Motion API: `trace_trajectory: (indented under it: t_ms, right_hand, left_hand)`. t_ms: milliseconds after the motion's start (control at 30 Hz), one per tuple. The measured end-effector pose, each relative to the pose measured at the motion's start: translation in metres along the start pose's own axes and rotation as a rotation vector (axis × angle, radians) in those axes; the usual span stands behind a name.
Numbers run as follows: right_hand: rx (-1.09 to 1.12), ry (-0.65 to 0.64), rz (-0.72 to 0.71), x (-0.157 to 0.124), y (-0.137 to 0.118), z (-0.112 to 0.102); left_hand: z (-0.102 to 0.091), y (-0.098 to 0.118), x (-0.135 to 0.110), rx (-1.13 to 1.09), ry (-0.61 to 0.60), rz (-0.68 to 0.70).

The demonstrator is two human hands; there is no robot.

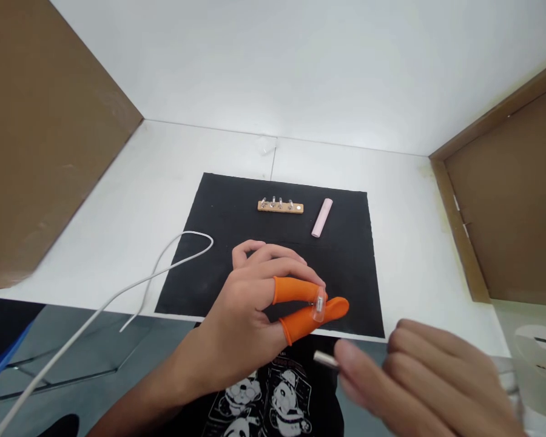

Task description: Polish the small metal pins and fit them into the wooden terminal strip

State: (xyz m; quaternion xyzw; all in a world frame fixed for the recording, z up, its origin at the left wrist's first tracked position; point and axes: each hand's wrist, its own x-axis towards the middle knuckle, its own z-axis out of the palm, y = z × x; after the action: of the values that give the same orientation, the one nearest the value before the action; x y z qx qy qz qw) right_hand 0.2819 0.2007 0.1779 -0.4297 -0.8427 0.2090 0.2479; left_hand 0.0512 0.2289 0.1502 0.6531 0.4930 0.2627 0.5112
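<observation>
My left hand (264, 303) wears orange rubber finger cots on thumb and index finger. Pinched between them is a small clear nail tip (318, 306) with a silvery piece showing at its middle. Lower right, my right hand (418, 376) is closed around a slim tool whose silvery metal end (325, 360) points toward the nail tip, apart from it. The rest of that tool is hidden in the blurred fist. Beyond my left hand, a small wooden strip (279, 207) bears several clear pieces on little posts and a bare white dot at its right end.
A pale pink bar (322, 217) lies right of the strip on a black mat (227, 243). A white cable (131, 285) loops over the mat's left edge. Brown boards (40, 139) flank the white table (404, 243). A small transparent piece (266, 144) lies at the back.
</observation>
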Motion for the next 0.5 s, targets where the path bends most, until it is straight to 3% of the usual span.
trace_trajectory:
  t_ms: [67,267,400,500]
  right_hand:
    - [0.01,-0.001,-0.038,-0.001,0.002,0.0]
    - [-0.127,0.1,0.034,0.002,0.018,-0.006]
    - [0.012,-0.073,-0.03,-0.001,-0.001,-0.001]
    - [0.012,0.036,-0.004,-0.004,0.007,0.001]
  left_hand:
    - [0.0,0.001,0.0,0.002,-0.004,0.001]
    - [0.003,0.001,0.001,0.006,-0.006,0.014]
    - [0.003,0.0,0.002,0.01,0.011,0.007]
    - [0.003,-0.001,0.001,0.005,0.015,0.008]
